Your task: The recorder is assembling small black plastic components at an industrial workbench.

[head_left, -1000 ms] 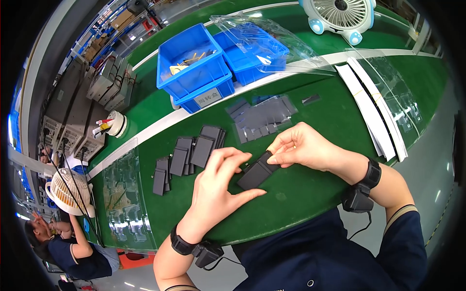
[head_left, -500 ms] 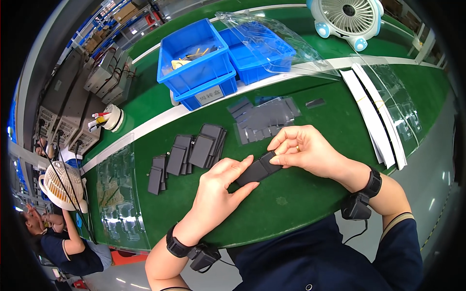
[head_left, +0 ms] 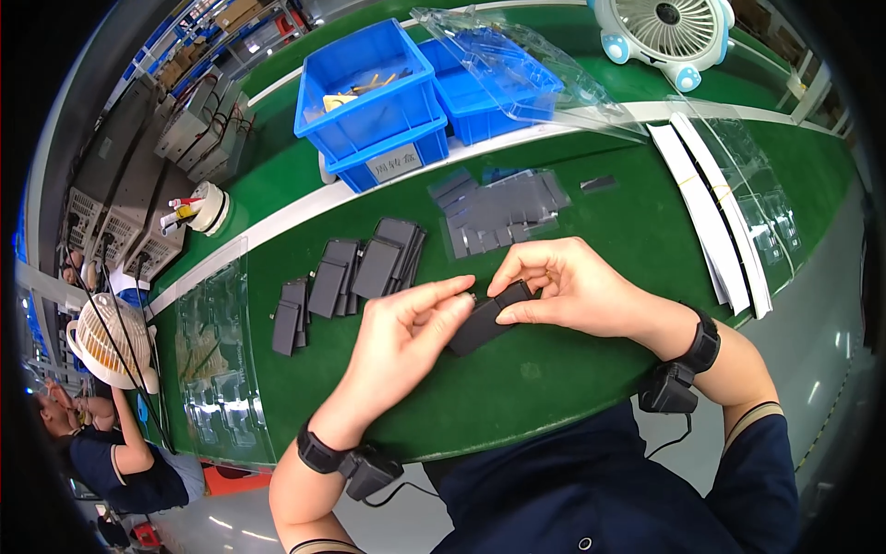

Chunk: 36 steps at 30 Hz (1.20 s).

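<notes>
A black flat rectangular device (head_left: 480,330) is tilted over the green mat in front of me. My right hand (head_left: 577,291) grips its upper right end between thumb and fingers. At the device's upper left edge, my left hand (head_left: 401,337) has its thumb and index finger close together; a small pale spot shows at their tips, too small to name. To the left, several similar black devices (head_left: 378,268) lie in overlapping piles. Beyond my hands is a spread of thin dark film pieces (head_left: 498,212) on clear backing.
Blue bins (head_left: 365,111) stand at the back, a clear plastic tray (head_left: 544,83) leaning over one. White card strips (head_left: 706,212) lie right, clear blister trays (head_left: 217,369) left. A blue-and-white fan (head_left: 664,37) stands far right. Another person (head_left: 129,452) sits at far left.
My left thumb and fingers have come off the device's left end and drawn together at its upper edge. My right hand has shifted slightly left, still gripping the device.
</notes>
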Each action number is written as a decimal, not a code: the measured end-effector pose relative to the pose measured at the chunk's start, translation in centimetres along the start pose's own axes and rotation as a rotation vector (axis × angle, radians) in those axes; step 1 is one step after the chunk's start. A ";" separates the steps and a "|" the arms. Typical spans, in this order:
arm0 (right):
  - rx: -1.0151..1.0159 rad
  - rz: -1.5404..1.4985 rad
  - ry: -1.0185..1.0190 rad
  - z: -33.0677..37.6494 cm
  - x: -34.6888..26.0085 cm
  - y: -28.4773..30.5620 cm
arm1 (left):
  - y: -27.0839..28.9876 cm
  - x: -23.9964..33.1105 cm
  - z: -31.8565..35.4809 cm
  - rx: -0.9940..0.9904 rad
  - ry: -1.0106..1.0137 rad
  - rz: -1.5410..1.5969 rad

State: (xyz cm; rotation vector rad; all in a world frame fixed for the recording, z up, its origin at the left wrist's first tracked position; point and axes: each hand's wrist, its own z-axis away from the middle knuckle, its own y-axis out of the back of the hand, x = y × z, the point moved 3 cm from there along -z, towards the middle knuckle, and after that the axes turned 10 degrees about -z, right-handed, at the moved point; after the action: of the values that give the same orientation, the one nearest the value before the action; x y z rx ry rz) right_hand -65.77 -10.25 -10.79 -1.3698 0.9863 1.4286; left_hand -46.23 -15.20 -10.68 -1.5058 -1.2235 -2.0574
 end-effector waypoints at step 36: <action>-0.049 0.807 0.447 9.5 1.1 -2.9 | -1.0 3.0 4.8 -0.288 -0.413 -0.710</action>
State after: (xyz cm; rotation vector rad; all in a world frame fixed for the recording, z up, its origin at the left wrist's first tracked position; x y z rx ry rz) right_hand -65.64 -0.28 -11.11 -1.4248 1.9633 1.7418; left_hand -45.06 -10.19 -8.06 -1.8898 -1.9038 -2.5154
